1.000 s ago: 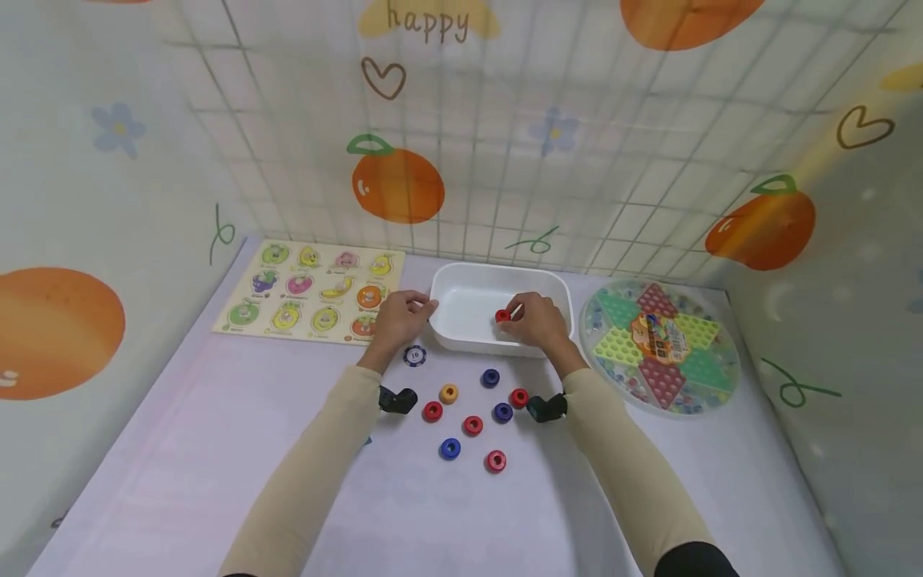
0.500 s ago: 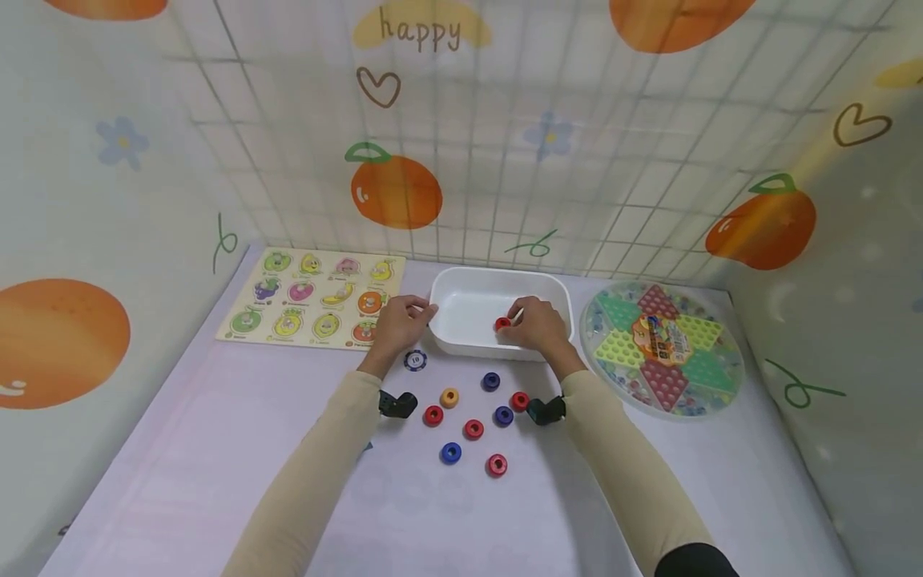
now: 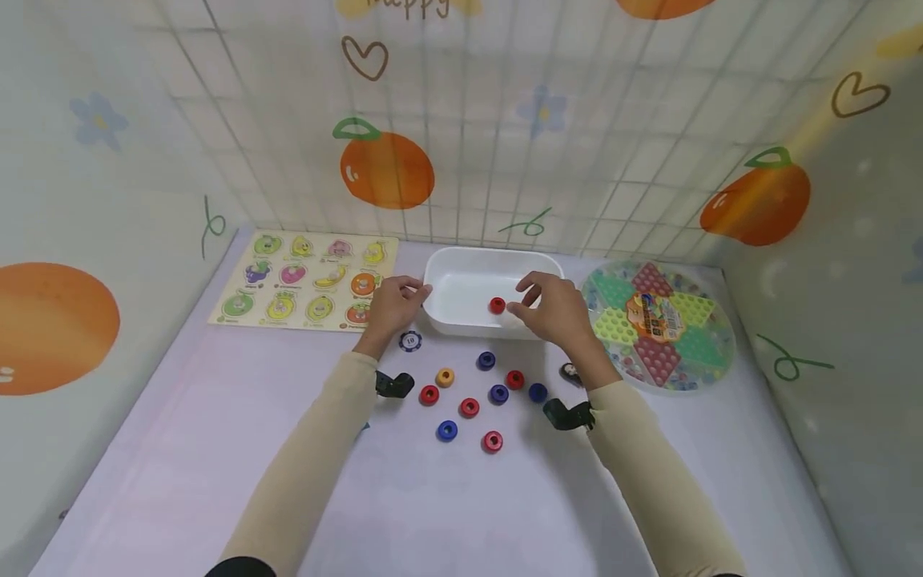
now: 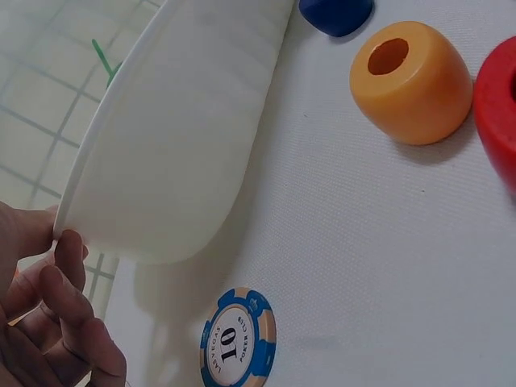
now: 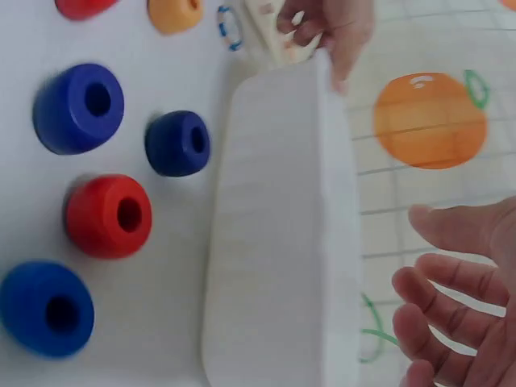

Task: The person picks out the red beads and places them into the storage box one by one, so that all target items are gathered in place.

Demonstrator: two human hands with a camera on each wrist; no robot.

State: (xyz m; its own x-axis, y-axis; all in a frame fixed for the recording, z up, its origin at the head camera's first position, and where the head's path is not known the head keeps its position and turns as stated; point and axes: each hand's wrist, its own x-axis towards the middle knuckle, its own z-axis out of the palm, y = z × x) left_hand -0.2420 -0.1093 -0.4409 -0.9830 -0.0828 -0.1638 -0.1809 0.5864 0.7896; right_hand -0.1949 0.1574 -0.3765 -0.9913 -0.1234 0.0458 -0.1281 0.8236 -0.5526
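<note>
My left hand (image 3: 392, 312) pinches the near-left rim of a white plastic tray (image 3: 456, 280); the left wrist view shows thumb and fingertips on that rim. A single red bead (image 3: 497, 305) lies inside the tray. Over the tray's right side, my right hand (image 3: 555, 312) is spread with nothing between thumb and fingers, its thumb tip beside the bead. In the right wrist view the tray wall (image 5: 270, 226) hides the bead. In front of the tray lie several chunky beads with holes: an orange one (image 3: 445, 377), reds (image 3: 469, 408) and blues (image 3: 447, 430).
A poker chip (image 3: 410, 341) marked 10 lies by the tray's left front corner. A fruit picture board (image 3: 320, 308) is at back left, a round star-patterned game board (image 3: 658, 324) at right. A small dark object (image 3: 570, 373) sits by my right wrist. Printed curtains surround the table.
My right hand has let go of the red bead inside the tray and drawn back to the right, its fingers spreading. The left hand keeps its hold on the rim.
</note>
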